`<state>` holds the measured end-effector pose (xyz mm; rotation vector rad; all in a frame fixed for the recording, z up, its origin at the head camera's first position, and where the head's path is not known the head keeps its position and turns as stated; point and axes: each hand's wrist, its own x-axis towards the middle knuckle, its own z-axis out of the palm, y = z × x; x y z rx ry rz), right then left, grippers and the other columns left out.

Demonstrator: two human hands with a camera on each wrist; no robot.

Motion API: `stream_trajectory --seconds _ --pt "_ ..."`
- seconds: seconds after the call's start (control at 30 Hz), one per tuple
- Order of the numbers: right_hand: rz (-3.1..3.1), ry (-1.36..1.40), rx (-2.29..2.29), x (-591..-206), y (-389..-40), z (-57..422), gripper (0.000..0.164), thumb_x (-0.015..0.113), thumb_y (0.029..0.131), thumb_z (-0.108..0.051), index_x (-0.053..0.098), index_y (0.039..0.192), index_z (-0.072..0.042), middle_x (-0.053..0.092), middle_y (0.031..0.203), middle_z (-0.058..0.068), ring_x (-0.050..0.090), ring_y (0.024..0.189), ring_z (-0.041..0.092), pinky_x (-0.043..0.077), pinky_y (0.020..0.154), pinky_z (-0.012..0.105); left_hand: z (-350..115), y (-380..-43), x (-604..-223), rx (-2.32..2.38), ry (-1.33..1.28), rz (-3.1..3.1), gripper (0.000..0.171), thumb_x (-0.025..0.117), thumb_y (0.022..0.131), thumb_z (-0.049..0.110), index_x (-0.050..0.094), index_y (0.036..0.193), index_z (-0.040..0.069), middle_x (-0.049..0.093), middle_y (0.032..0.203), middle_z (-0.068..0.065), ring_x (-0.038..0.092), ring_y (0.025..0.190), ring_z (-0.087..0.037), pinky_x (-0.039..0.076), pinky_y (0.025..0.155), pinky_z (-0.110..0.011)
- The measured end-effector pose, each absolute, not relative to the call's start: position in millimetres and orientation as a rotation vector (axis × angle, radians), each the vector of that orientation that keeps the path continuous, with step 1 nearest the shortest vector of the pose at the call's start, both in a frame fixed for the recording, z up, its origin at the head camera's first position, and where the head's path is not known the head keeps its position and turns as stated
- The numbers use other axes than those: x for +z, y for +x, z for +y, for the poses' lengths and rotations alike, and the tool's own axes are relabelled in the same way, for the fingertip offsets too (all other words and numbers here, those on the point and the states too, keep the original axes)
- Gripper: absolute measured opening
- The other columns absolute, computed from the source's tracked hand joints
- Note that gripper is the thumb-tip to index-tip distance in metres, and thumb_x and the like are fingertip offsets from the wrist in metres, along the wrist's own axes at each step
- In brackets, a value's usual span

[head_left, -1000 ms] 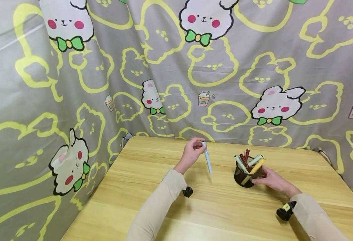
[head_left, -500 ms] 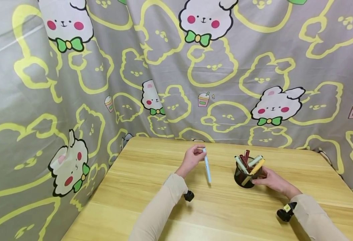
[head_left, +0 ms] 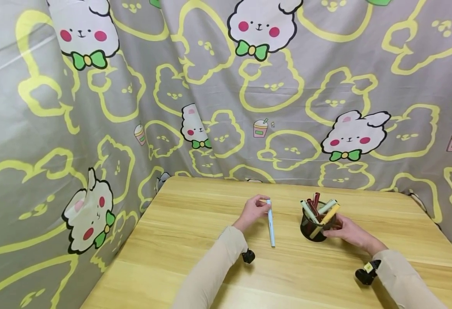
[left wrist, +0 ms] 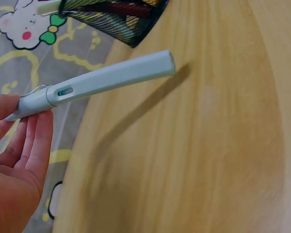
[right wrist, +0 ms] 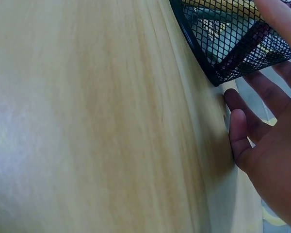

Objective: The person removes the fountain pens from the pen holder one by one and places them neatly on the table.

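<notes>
Between thumb and fingertips, my left hand (head_left: 254, 210) pinches a light blue pen (head_left: 271, 229) near its clip end. The pen slants down toward the table, and in the left wrist view its blunt end (left wrist: 160, 63) points away from the hand above its own shadow. To the right, a black mesh pen holder (head_left: 309, 229) stands upright on the table. My right hand (head_left: 351, 234) grips its right side, thumb on the near face and fingers curving behind. The holder contains several pens: a yellow pen (head_left: 330, 213), pale green ones and dark red ones.
The wooden table (head_left: 164, 240) reaches back to a grey curtain (head_left: 218, 94) printed with cartoon animals, which also hangs along the left. A small black camera (head_left: 248, 256) sits at the left wrist, another camera (head_left: 366, 274) at the right wrist.
My left hand has come nearer and lower, and slightly right, with the light blue pen in its pinch. The right hand and the pen holder have stayed in place.
</notes>
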<state>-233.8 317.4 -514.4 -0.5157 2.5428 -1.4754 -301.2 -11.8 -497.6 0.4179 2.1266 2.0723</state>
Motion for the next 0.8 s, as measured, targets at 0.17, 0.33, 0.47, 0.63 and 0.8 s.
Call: stream_trajectory --seconds 0.17,0.33,0.47,0.63,0.8 --pt "2.542 -0.514 -1.474 -514 -233 317 0.059 0.070 0.087 -0.016 0.042 0.132 0.009 0.053 0.124 0.027 0.050 0.114 0.041 0.045 0.093 0.041 -5 -301 -507 2.072 0.376 2.057 0.033 0.063 0.088 -0.002 0.054 0.119 -0.011 0.062 0.084 -0.008 0.062 0.069 -0.013 0.055 0.074 -0.042" --pt "2.544 -0.515 -1.472 -514 -233 317 0.059 0.070 0.086 -0.016 0.042 0.132 0.008 0.053 0.124 0.026 0.050 0.114 0.038 0.045 0.093 0.035 0 -301 -510 2.054 0.327 2.038 0.035 0.064 0.086 -0.003 0.054 0.119 -0.011 0.060 0.082 -0.007 0.063 0.067 -0.014 0.056 0.071 -0.038" --pt "2.560 -0.520 -1.458 -514 -234 316 0.059 0.070 0.086 -0.017 0.042 0.132 0.008 0.053 0.126 0.026 0.049 0.115 0.038 0.043 0.095 0.043 2 -301 -512 2.030 0.296 2.015 0.039 0.066 0.082 -0.007 0.055 0.119 -0.009 0.060 0.083 -0.007 0.063 0.067 -0.015 0.056 0.069 -0.033" --pt "2.549 -0.518 -1.470 -514 -233 316 0.060 0.070 0.086 -0.016 0.041 0.133 0.009 0.052 0.126 0.027 0.048 0.115 0.040 0.043 0.095 0.045 6 -300 -516 1.951 0.326 2.032 0.036 0.068 0.080 -0.009 0.059 0.115 -0.004 0.061 0.085 -0.009 0.064 0.069 -0.016 0.056 0.070 -0.033" --pt "2.533 -0.512 -1.491 -514 -232 317 0.060 0.070 0.086 -0.016 0.041 0.133 0.009 0.053 0.124 0.027 0.051 0.112 0.033 0.045 0.093 0.034 12 -298 -520 1.840 0.367 2.103 0.031 0.070 0.081 -0.005 0.062 0.112 -0.003 0.061 0.084 -0.007 0.064 0.070 -0.015 0.056 0.070 -0.031"
